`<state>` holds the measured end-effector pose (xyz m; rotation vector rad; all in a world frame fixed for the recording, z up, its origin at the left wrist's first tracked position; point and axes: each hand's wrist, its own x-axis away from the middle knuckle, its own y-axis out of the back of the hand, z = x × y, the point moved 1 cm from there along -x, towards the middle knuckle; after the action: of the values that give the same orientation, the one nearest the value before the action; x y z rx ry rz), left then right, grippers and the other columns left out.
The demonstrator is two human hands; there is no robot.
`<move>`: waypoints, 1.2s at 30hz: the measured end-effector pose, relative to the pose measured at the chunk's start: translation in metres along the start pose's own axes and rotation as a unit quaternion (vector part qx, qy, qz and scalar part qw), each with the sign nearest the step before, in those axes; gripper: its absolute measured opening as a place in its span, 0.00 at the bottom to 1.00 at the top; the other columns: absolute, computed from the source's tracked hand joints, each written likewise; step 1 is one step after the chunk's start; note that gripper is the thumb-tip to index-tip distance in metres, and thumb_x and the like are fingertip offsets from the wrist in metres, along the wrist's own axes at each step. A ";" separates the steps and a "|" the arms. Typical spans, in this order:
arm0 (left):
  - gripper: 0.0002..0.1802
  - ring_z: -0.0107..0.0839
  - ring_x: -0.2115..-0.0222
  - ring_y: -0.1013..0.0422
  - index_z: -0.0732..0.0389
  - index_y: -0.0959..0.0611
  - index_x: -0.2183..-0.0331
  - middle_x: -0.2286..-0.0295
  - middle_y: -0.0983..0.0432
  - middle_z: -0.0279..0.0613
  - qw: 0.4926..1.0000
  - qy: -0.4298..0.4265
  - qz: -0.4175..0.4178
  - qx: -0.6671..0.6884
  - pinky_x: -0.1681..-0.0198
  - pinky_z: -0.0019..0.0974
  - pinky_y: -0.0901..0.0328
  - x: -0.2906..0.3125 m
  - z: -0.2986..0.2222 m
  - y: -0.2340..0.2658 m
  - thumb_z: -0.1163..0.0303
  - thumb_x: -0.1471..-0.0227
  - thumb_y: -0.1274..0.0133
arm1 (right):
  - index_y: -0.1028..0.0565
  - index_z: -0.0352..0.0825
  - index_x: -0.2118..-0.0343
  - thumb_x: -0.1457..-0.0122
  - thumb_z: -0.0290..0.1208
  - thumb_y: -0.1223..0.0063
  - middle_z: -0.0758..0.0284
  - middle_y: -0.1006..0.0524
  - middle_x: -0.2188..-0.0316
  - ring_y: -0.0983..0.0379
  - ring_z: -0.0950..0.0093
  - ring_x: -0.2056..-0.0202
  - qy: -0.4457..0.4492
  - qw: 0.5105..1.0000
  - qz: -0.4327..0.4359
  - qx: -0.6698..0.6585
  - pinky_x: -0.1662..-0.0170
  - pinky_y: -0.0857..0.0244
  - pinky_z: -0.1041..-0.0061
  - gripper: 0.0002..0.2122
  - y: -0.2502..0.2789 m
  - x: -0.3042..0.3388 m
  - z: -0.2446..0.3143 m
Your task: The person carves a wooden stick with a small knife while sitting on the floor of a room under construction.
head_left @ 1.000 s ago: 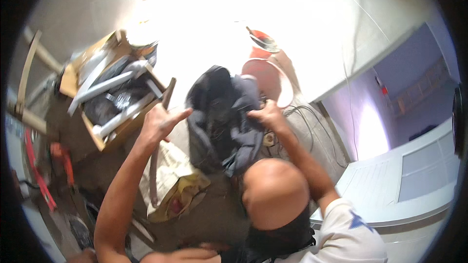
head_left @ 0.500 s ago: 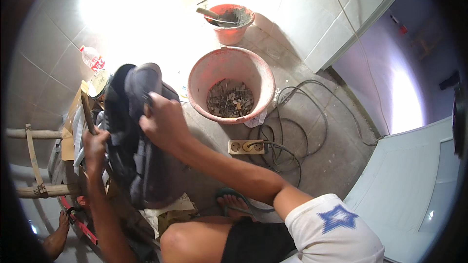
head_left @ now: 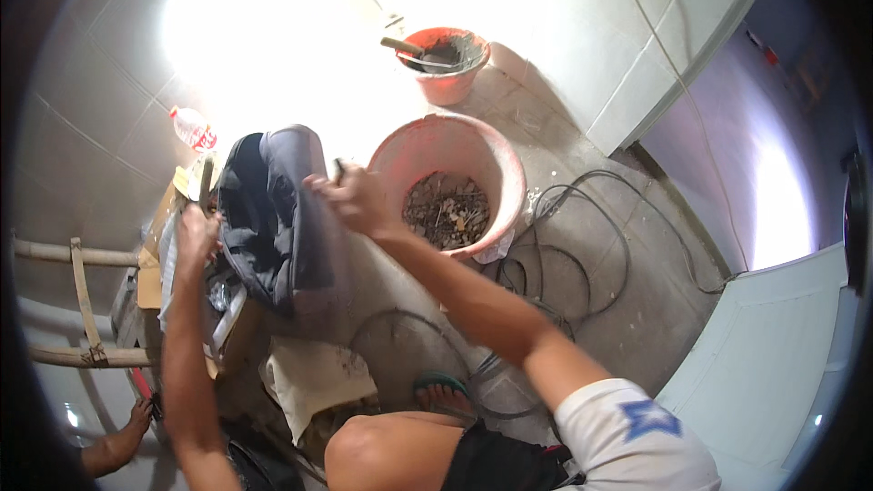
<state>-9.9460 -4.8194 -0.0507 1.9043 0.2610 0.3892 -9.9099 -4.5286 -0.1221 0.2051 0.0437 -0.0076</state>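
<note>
**Dark bag held up over a tiled, cable-strewn floor**

Your right hand [head_left: 356, 200] is clenched on the upper edge of the dark bag [head_left: 277, 218], and your left hand [head_left: 195, 235] grips its other side, so the bag hangs open between them, just left of the big pink bucket [head_left: 496, 168]. The bag sits above a cardboard box [head_left: 150, 264] of clutter at your left and a pale sheet [head_left: 314, 377] lying on the ground.

The floor [head_left: 600, 64] under you is large pale tiles, dusty and stained grey around the buckets. Strong light washes out the upper left of the floor, where a clear plastic bottle [head_left: 191, 127] lies near the bag. The big pink bucket holds dark rubble and scraps. Beyond it stands a smaller orange bucket [head_left: 446, 82] with grey paste and a tool handle resting in it. Black cables [head_left: 582, 245] loop across the tiles to the right of the big bucket and run back toward your foot in its green sandal [head_left: 441, 391].

At the left edge, bamboo poles [head_left: 68, 255] are lashed together. On the right, the tiles end at a violet-lit wall [head_left: 764, 145], with a white panel [head_left: 773, 345] below it. Another person's hand [head_left: 136, 418] rests low at the left.
</note>
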 end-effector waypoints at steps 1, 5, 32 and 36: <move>0.21 0.41 0.70 0.22 0.68 0.19 0.71 0.76 0.23 0.57 0.999 -0.021 0.024 -0.008 0.73 0.42 0.30 0.013 -0.021 0.020 0.56 0.49 0.42 | 0.26 0.27 0.69 0.42 0.48 0.47 0.53 0.24 0.79 0.24 0.63 0.75 0.032 0.999 -0.020 0.007 0.68 0.32 0.64 0.22 0.023 0.013 -0.004; 0.27 0.18 0.85 0.39 0.62 0.27 0.61 0.81 0.35 0.32 0.966 -0.094 0.159 0.180 0.87 0.25 0.46 0.070 -0.110 0.024 0.45 0.42 0.57 | 0.28 0.27 0.66 0.32 0.47 0.65 0.53 0.24 0.75 0.26 0.59 0.75 0.268 0.943 -0.128 0.149 0.68 0.35 0.61 0.23 0.133 0.055 -0.063; 0.17 0.15 0.87 0.45 0.61 0.29 0.56 0.81 0.40 0.28 0.743 -0.129 0.472 0.456 0.87 0.23 0.49 0.165 -0.102 -0.167 0.58 0.36 0.62 | 0.30 0.31 0.77 0.39 0.45 0.51 0.55 0.25 0.81 0.25 0.56 0.77 0.089 0.910 0.049 0.402 0.74 0.32 0.60 0.19 0.097 0.092 -0.032; 0.17 0.18 0.83 0.39 0.63 0.28 0.53 0.79 0.36 0.31 0.686 -0.103 0.522 0.496 0.81 0.24 0.42 0.162 -0.097 -0.170 0.65 0.41 0.54 | 0.30 0.31 0.76 0.39 0.43 0.51 0.54 0.26 0.81 0.25 0.55 0.77 0.089 0.910 0.044 0.404 0.74 0.32 0.59 0.18 0.099 0.102 -0.034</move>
<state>-9.8336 -4.6166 -0.1552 3.0214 -1.0730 0.8881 -9.8080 -4.4249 -0.1394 1.0400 0.2148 0.0853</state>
